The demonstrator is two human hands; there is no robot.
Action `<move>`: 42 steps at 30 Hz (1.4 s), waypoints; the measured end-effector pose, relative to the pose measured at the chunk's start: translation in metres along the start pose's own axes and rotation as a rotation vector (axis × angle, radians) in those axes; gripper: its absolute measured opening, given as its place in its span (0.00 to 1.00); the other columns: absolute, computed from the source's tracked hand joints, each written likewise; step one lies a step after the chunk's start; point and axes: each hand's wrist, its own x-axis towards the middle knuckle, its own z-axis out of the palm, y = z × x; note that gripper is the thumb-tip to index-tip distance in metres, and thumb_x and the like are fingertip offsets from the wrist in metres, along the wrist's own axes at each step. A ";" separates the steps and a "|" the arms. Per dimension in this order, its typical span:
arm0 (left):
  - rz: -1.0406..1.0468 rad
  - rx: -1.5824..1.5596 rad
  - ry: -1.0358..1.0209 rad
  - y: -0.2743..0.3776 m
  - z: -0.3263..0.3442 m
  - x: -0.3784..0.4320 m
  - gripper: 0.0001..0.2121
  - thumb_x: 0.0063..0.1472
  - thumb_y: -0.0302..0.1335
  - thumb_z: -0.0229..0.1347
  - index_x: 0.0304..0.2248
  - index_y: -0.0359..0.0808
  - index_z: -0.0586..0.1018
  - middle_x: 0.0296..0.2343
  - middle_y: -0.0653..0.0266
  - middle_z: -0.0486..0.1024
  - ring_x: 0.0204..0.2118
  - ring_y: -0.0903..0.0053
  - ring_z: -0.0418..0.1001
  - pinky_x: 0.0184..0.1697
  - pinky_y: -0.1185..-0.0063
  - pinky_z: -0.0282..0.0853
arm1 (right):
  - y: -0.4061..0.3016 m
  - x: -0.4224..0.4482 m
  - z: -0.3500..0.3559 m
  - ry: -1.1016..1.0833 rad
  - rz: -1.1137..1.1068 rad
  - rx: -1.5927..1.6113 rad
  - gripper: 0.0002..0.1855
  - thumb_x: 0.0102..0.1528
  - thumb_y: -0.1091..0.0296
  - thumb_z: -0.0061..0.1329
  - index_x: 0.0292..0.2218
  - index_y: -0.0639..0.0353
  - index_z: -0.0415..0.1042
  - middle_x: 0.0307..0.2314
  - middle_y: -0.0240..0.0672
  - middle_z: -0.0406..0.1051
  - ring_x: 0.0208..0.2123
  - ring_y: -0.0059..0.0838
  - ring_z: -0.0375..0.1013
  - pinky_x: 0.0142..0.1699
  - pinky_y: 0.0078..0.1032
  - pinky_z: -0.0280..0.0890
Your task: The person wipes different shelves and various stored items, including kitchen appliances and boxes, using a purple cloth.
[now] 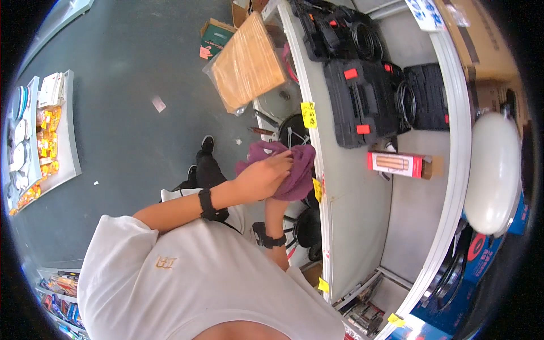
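Observation:
A bunched purple cloth (pixel 297 174) is in front of me, beside the white shelf edge. My left hand (pixel 272 172) lies over it from the left, its bent fingers closed on the fabric. From below, my right hand (pixel 276 206) reaches in behind the cloth; only the wrist end shows, and the fingers are hidden. Both forearms wear black wrist straps. Just beyond the cloth, black pans (pixel 292 129) lie on the lower shelf, with more pans (pixel 307 227) nearer my body.
On the shelf at right are black tool cases (pixel 361 102) with red latches and a red-and-white box (pixel 395 165). A plastic-wrapped wooden board (pixel 250 63) juts out past the shelf edge near a green carton (pixel 216 36). Another stocked shelf (pixel 70 127) stands at left.

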 end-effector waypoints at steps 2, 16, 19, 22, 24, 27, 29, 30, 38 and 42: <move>-0.033 0.012 0.028 -0.009 -0.027 0.011 0.10 0.58 0.20 0.49 0.40 0.26 0.72 0.43 0.43 0.70 0.55 0.52 0.63 0.54 0.66 0.65 | -0.017 0.026 0.024 -0.018 -0.083 -0.003 0.30 0.60 0.62 0.44 0.59 0.60 0.52 0.52 0.41 0.63 0.53 0.35 0.63 0.58 0.34 0.57; 0.156 -0.087 0.061 -0.059 -0.229 0.226 0.10 0.55 0.15 0.48 0.37 0.26 0.74 0.40 0.45 0.73 0.54 0.55 0.66 0.54 0.68 0.63 | -0.216 0.298 0.122 -0.063 -0.282 0.887 0.28 0.60 0.62 0.45 0.57 0.62 0.54 0.45 0.42 0.66 0.47 0.34 0.66 0.55 0.31 0.60; 0.388 0.052 0.114 -0.057 -0.271 0.277 0.11 0.55 0.15 0.48 0.38 0.25 0.75 0.41 0.47 0.73 0.55 0.56 0.66 0.54 0.67 0.63 | -0.245 0.364 0.132 0.054 -0.364 0.900 0.28 0.59 0.63 0.46 0.56 0.63 0.55 0.45 0.42 0.66 0.48 0.34 0.66 0.54 0.31 0.60; 0.648 0.319 0.138 -0.044 -0.314 0.332 0.12 0.52 0.16 0.50 0.38 0.24 0.75 0.43 0.48 0.73 0.54 0.56 0.66 0.57 0.66 0.63 | -0.270 0.424 0.120 0.176 -0.444 0.819 0.27 0.59 0.63 0.46 0.55 0.64 0.56 0.46 0.43 0.66 0.48 0.34 0.65 0.54 0.31 0.61; 0.806 0.505 0.165 -0.049 -0.345 0.371 0.13 0.51 0.18 0.52 0.38 0.24 0.75 0.44 0.48 0.72 0.54 0.57 0.67 0.58 0.65 0.63 | -0.284 0.473 0.117 0.226 -0.486 0.747 0.27 0.58 0.63 0.47 0.55 0.64 0.57 0.46 0.43 0.66 0.48 0.34 0.65 0.54 0.31 0.61; 1.076 0.753 0.353 -0.074 -0.388 0.433 0.16 0.50 0.19 0.51 0.41 0.26 0.76 0.46 0.48 0.71 0.55 0.59 0.66 0.59 0.63 0.62 | -0.302 0.549 0.115 0.293 -0.503 0.606 0.26 0.58 0.64 0.48 0.54 0.65 0.58 0.46 0.43 0.66 0.48 0.33 0.65 0.54 0.31 0.61; 0.991 0.740 0.477 -0.104 -0.403 0.481 0.15 0.49 0.18 0.51 0.39 0.27 0.77 0.43 0.48 0.73 0.55 0.60 0.66 0.59 0.62 0.61 | -0.312 0.586 0.113 0.362 -0.500 0.484 0.26 0.58 0.64 0.48 0.54 0.66 0.59 0.46 0.43 0.66 0.48 0.33 0.65 0.54 0.31 0.61; 0.854 0.815 0.526 -0.143 -0.423 0.500 0.13 0.50 0.22 0.52 0.37 0.29 0.78 0.43 0.49 0.73 0.56 0.60 0.65 0.60 0.62 0.59 | -0.316 0.612 0.150 0.336 -0.500 0.483 0.26 0.57 0.64 0.48 0.53 0.66 0.59 0.47 0.43 0.66 0.48 0.33 0.65 0.54 0.31 0.61; 0.136 0.442 0.025 -0.402 -0.330 0.514 0.26 0.48 0.32 0.63 0.46 0.33 0.74 0.48 0.55 0.70 0.53 0.64 0.66 0.61 0.70 0.56 | -0.293 0.636 0.276 0.710 -0.296 0.531 0.21 0.63 0.61 0.37 0.49 0.72 0.62 0.43 0.46 0.71 0.38 0.34 0.71 0.46 0.31 0.66; 0.443 0.167 0.002 -0.353 -0.343 0.550 0.25 0.48 0.33 0.63 0.47 0.33 0.74 0.48 0.55 0.70 0.53 0.64 0.66 0.61 0.70 0.56 | -0.281 0.626 0.247 0.790 -0.077 0.296 0.23 0.64 0.60 0.36 0.53 0.69 0.57 0.48 0.46 0.64 0.46 0.34 0.66 0.51 0.34 0.64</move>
